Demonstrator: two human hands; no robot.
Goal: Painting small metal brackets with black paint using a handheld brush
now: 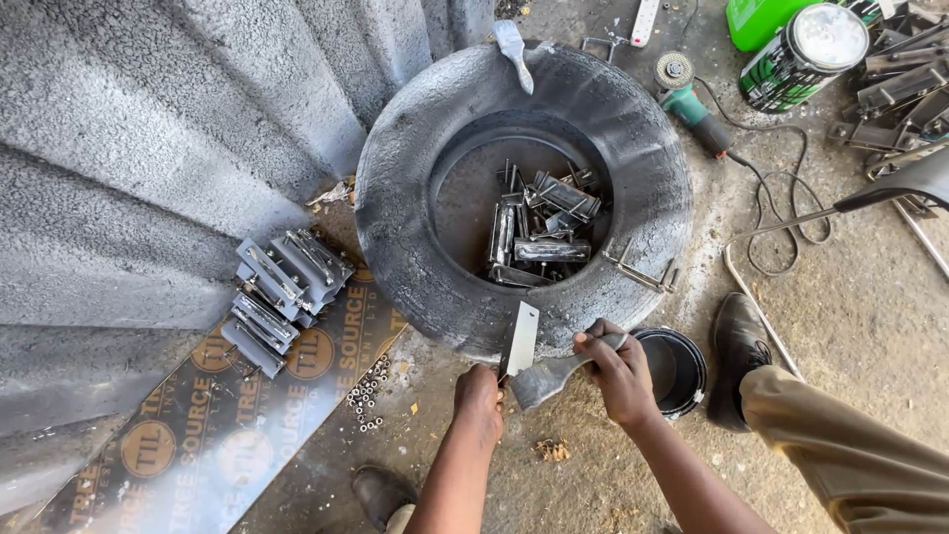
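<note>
1. The left hand (479, 394) is pinching the lower end of a flat metal plate (520, 338), fingers clamped on it, holding it upright just at the near edge of the tire (395, 188).
2. The right hand (618, 371) is gripping a paintbrush (554, 376) by the handle, fingers closed tight around it, with the bristles pressing against the bottom of the plate.
3. A small black paint tin (687, 381) is sitting on the floor just right of that hand, next to the person's shoe (736, 346).
4. The tire is lying flat, all grey with paint, and a heap of metal brackets (544, 227) is piling up in its hole; a second brush (514, 49) is resting on its far edge.
5. More grey-painted brackets (282, 292) are lying on a printed board (198, 445) left of the tire, with a scatter of nuts (368, 394) near the board's edge.
6. An angle grinder (687, 99) is lying past the tire's far right side.
</note>
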